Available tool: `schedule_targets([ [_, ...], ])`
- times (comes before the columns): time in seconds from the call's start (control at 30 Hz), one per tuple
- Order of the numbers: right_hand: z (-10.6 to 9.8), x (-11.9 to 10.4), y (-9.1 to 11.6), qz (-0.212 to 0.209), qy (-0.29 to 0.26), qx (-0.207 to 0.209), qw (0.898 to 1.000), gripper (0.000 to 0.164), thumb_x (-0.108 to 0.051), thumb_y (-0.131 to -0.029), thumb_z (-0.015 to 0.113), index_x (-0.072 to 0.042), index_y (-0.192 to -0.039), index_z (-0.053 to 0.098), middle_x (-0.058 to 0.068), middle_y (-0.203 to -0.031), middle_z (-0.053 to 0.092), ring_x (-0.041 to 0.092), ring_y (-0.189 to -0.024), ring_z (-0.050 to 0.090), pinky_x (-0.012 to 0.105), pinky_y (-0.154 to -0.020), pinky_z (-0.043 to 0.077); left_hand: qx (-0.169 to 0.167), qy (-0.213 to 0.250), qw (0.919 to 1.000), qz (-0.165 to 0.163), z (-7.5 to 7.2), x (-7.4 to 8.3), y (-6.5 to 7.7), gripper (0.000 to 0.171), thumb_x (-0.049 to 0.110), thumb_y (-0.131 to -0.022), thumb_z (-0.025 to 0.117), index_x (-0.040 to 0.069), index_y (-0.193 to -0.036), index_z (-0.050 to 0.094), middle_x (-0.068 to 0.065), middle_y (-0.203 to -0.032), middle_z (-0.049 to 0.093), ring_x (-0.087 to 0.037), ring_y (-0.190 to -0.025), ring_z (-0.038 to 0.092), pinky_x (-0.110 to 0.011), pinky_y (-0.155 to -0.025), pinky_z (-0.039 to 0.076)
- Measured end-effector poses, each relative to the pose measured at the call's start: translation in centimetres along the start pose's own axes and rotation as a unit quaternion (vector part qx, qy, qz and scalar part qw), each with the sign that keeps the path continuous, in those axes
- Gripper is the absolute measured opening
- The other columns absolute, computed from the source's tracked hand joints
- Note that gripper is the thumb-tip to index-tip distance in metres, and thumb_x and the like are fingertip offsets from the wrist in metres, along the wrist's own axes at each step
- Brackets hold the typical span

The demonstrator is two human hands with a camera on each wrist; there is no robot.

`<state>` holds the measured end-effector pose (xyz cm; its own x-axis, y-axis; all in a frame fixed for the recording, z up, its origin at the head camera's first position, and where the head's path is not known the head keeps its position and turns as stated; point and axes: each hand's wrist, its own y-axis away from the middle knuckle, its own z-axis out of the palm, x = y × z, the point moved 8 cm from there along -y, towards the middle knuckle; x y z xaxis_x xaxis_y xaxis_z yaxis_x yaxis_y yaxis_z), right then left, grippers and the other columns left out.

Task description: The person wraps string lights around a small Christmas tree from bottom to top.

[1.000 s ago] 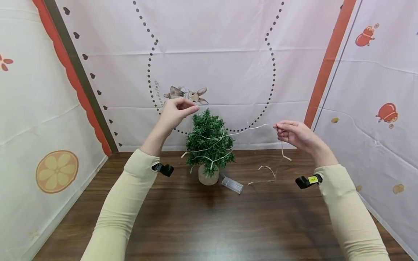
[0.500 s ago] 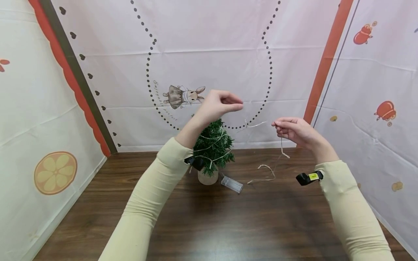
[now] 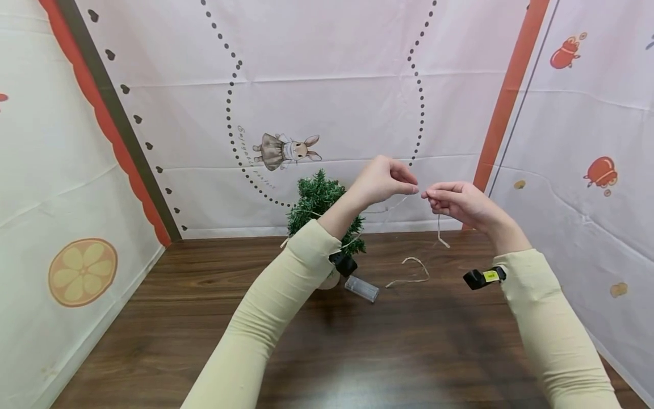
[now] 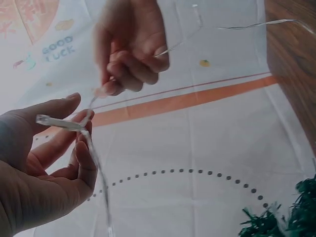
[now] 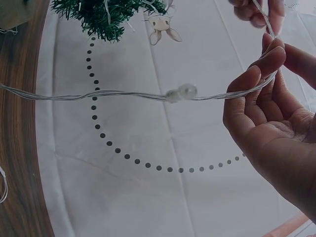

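A string of clear fairy lights (image 5: 133, 95) winds around a small green artificial Christmas tree (image 3: 318, 193) and runs off to its right. My right hand (image 3: 462, 201) pinches the wire between thumb and fingers, and a loose length dangles below it. My left hand (image 3: 385, 180) is right beside the right fingertips. In the left wrist view, a small bulb (image 4: 59, 123) on the wire lies by the left hand's thumb and fingers, which stand a little apart. The left forearm hides part of the tree in the head view.
A clear battery box (image 3: 362, 288) lies on the brown wooden table (image 3: 398, 346) by the tree's pale base (image 3: 329, 280). The tail end of the string (image 3: 416, 271) curls on the table to its right. Printed cloth (image 3: 332, 113) walls off the back and both sides.
My left hand has moved right, from above the tree's left side across to the right hand. The right hand keeps its grip on the fairy lights and has barely moved.
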<state>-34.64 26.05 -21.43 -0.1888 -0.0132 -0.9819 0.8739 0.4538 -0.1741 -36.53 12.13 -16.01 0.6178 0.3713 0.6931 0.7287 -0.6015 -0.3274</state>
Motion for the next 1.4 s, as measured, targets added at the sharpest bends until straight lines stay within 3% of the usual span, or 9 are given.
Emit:
schedule_targets([
  [0.27, -0.1, -0.1, 0.0, 0.0, 0.041, -0.001, 0.999, 0.018, -0.011, -0.098, 0.051, -0.006, -0.101, 0.068, -0.002, -0.086, 0.062, 0.009, -0.075, 0.053, 0.021, -0.074, 0.05, -0.01, -0.049, 0.9986, -0.016, 1.0, -0.5, -0.4, 0.01, 0.016, -0.083, 0.073, 0.009, -0.089, 0.075, -0.003, -0.087, 0.073, -0.011, -0.078, 0.064, -0.019, -0.067, 0.049],
  [0.47, -0.4, 0.2, 0.3, -0.001, 0.054, 0.005, 0.999, 0.017, -0.012, -0.097, 0.053, -0.009, -0.098, 0.069, -0.003, -0.09, 0.063, 0.008, -0.075, 0.052, 0.021, -0.071, 0.049, -0.006, -0.106, 0.9942, -0.012, 0.5, -0.2, -0.5, 0.005, 0.009, -0.084, 0.07, 0.009, -0.08, 0.067, -0.003, -0.08, 0.069, -0.011, -0.07, 0.059, -0.02, -0.061, 0.046],
  [0.77, -2.5, 0.8, 2.3, -0.018, 0.014, 0.0, 1.0, 0.024, -0.005, -0.1, 0.045, -0.006, -0.098, 0.069, -0.003, -0.089, 0.063, 0.008, -0.072, 0.049, 0.021, -0.067, 0.046, 0.015, -0.11, 0.9903, -0.083, -3.4, -1.6, 0.3, 0.01, 0.005, -0.087, 0.066, 0.01, -0.08, 0.06, -0.006, -0.085, 0.069, -0.015, -0.066, 0.059, -0.022, -0.056, 0.046],
  [1.0, -4.1, 0.9, 4.0, -0.035, -0.015, -0.015, 0.999, 0.029, -0.002, -0.101, 0.039, -0.005, -0.1, 0.069, -0.003, -0.089, 0.065, 0.007, -0.074, 0.052, 0.02, -0.068, 0.048, 0.049, -0.102, 0.9886, -0.1, -7.1, -2.6, 0.6, 0.01, 0.003, -0.088, 0.063, 0.009, -0.081, 0.059, -0.006, -0.081, 0.067, -0.014, -0.062, 0.059, -0.02, -0.054, 0.044],
  [1.17, -5.7, 0.9, 5.5, -0.051, -0.056, -0.012, 0.997, 0.034, 0.001, -0.101, 0.035, -0.003, -0.103, 0.069, -0.001, -0.095, 0.069, 0.007, -0.079, 0.058, 0.021, -0.075, 0.052, 0.056, -0.084, 0.9884, -0.114, -8.9, -3.4, 0.9, 0.008, 0.003, -0.088, 0.062, 0.008, -0.083, 0.059, -0.007, -0.083, 0.068, -0.016, -0.065, 0.062, -0.02, -0.057, 0.047],
  [1.4, -7.5, 1.4, 7.2, -0.057, -0.077, -0.009, 0.995, 0.036, 0.0, -0.102, 0.032, -0.003, -0.105, 0.068, 0.0, -0.087, 0.064, 0.008, -0.079, 0.058, 0.022, -0.077, 0.053, 0.085, -0.059, 0.9869, -0.124, -11.0, -4.7, 1.3, 0.008, 0.005, -0.088, 0.064, 0.008, -0.083, 0.059, -0.006, -0.078, 0.066, -0.021, -0.069, 0.064, -0.02, -0.054, 0.043],
])
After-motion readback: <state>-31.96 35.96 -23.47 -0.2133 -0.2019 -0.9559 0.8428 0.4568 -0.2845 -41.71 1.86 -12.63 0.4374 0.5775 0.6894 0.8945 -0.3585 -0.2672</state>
